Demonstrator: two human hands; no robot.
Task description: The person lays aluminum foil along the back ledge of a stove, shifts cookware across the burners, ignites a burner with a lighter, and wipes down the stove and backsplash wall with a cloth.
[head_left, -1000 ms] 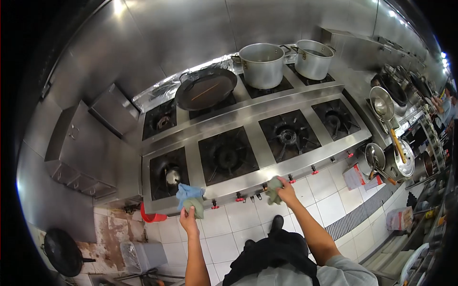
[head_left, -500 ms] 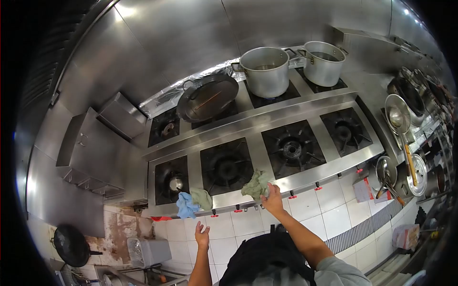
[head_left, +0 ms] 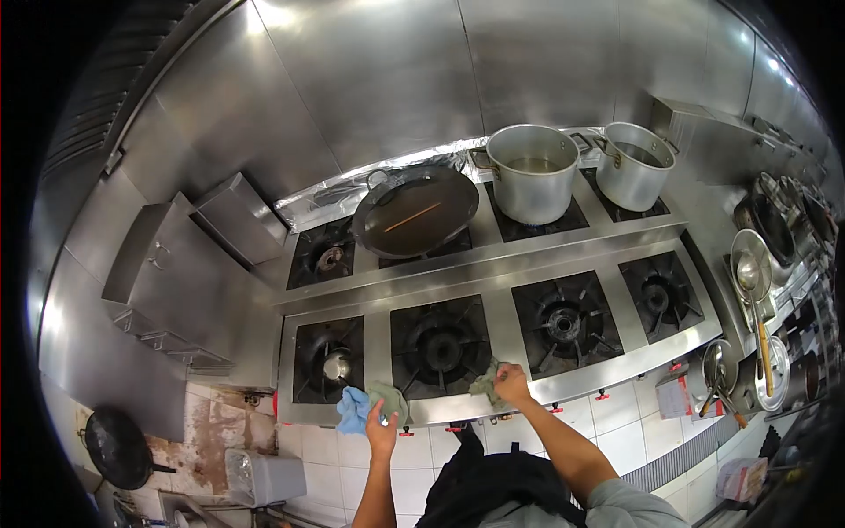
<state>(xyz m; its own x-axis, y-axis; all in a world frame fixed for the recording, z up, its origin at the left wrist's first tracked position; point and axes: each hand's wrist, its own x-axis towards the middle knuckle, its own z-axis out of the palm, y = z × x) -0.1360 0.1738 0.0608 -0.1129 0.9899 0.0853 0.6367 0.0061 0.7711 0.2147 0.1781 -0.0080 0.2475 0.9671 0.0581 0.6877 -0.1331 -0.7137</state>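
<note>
My right hand (head_left: 511, 386) is closed on a crumpled green cloth (head_left: 484, 385) at the stove's front edge, between two front burners. To the left, my left hand (head_left: 379, 435) touches a second green cloth (head_left: 393, 403), its thumb and fingers apart. A light blue cloth (head_left: 353, 411) hangs over the edge right beside that cloth. Both left-hand cloths lie in front of the leftmost burner, where a round metal ladle bowl (head_left: 336, 366) rests.
On the raised back row sit a large wok (head_left: 416, 212) with a brown stick in it and two tall pots (head_left: 532, 180) (head_left: 635, 172). Strainers (head_left: 750, 257) and pans crowd the right side. A grey bin (head_left: 264, 476) and a black wok (head_left: 117, 447) are lower left.
My left hand has moved up to the green cloth. My right hand has closed on its cloth, which looks more bunched. The view has tilted up.
</note>
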